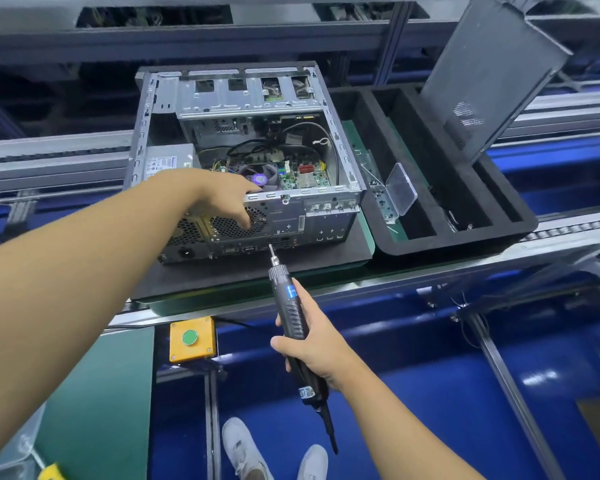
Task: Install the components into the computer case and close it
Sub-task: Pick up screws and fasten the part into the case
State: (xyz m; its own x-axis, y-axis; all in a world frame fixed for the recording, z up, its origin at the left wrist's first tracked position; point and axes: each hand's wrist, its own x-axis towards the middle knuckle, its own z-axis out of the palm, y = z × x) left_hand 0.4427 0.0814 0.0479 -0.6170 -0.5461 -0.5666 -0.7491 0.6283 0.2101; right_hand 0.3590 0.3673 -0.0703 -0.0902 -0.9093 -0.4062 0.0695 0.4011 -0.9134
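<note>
An open grey computer case (329, 202) lies on its side on a black mat, its motherboard (300, 176), cables and power supply (168, 161) exposed. My left hand (229, 197) rests on the case's near rear edge, thumb over the rim and fingers down on the fan grille (227, 226). My right hand (310, 344) grips a black electric screwdriver (288, 299). Its bit tip points at the rear panel just below the ports. The case's grey side panel (492, 74) leans upright at the back right.
A black foam tray (440, 244) to the right of the case holds a metal bracket (381, 195) and a clear plastic piece (400, 188). A yellow box with a green button (191, 337) sits near the conveyor's front rail. Blue floor lies below.
</note>
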